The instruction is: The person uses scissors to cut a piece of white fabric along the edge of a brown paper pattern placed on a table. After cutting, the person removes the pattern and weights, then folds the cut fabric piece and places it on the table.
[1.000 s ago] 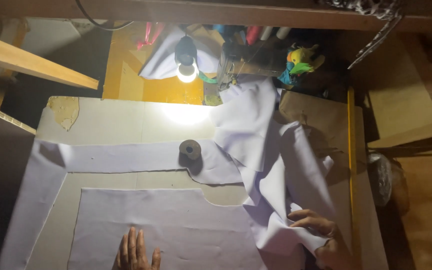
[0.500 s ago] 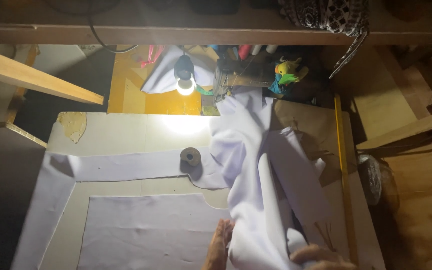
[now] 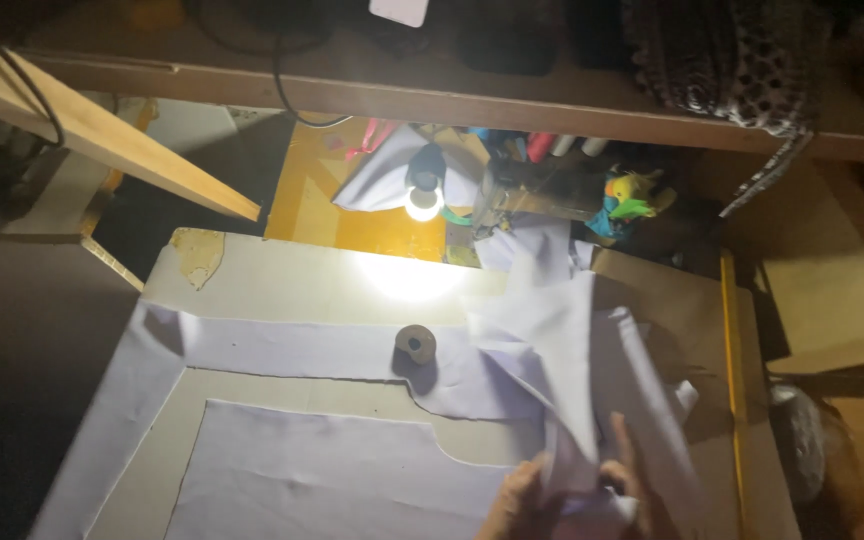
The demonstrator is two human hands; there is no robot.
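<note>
A long loose piece of white fabric [image 3: 572, 340] runs from the back of the table down to its near right corner. Both my hands meet at its lower end. My left hand [image 3: 514, 497] grips the bunched cloth from the left. The fingers of my right hand [image 3: 634, 478] press it from the right. The lower part of both hands is cut off by the frame edge. A flat cut panel of white fabric [image 3: 332, 470] lies to the left of my hands. An L-shaped white strip [image 3: 252, 345] borders it.
A brown thread spool [image 3: 415, 343] stands on the strip. A lit bulb [image 3: 417, 203] shines at the back of the pale table [image 3: 282, 285]. A yellow ruler [image 3: 733, 380] lies along the right edge. A wooden plank [image 3: 102, 130] juts in at left. Clutter and a colourful toy [image 3: 632, 195] sit behind.
My left hand left the flat panel and moved right to the loose fabric. Both hands now hold its gathered lower end, and the view has tilted.
</note>
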